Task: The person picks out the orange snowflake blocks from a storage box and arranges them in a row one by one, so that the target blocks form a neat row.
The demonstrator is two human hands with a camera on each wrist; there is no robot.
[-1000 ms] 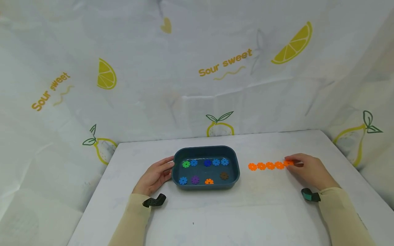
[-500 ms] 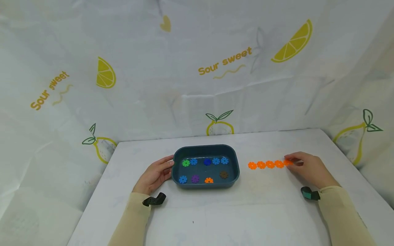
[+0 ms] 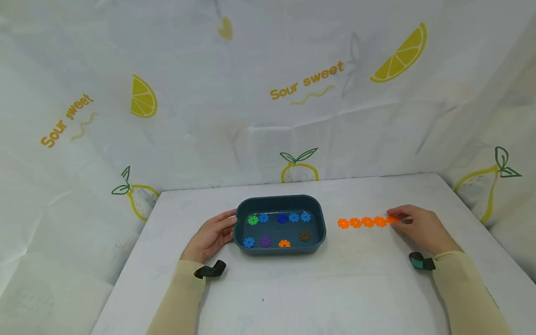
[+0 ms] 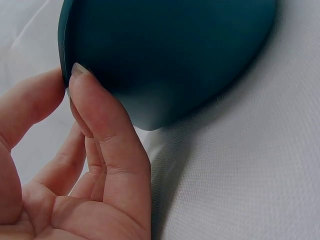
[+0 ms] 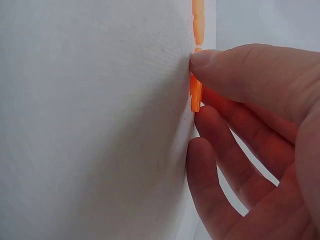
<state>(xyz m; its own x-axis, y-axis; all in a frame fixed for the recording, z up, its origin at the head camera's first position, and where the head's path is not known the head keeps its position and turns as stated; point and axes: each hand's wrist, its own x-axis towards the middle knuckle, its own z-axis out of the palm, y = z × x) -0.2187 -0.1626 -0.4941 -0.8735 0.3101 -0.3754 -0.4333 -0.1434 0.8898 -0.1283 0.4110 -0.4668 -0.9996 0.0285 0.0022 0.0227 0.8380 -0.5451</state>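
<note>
My left hand holds the left end of a dark teal rectangular plastic tray, with its fingertips at the rim. In the left wrist view, the fingers of the hand meet the edge of the tray. On the table to the tray's right, several orange notched plastic discs form a straight row. My right hand pinches the rightmost orange disc, partly covering it. Seen edge-on in the right wrist view, that disc sits between thumb and fingers.
Inside the tray lie loose notched discs: a green disc, several blue ones, a purple disc, a brown disc and an orange disc. The white table meets a lemon-printed cloth behind and at the sides.
The whole scene shifts slightly upward in the head view. Both hands, the tray and the row of orange discs keep their places relative to one another.
</note>
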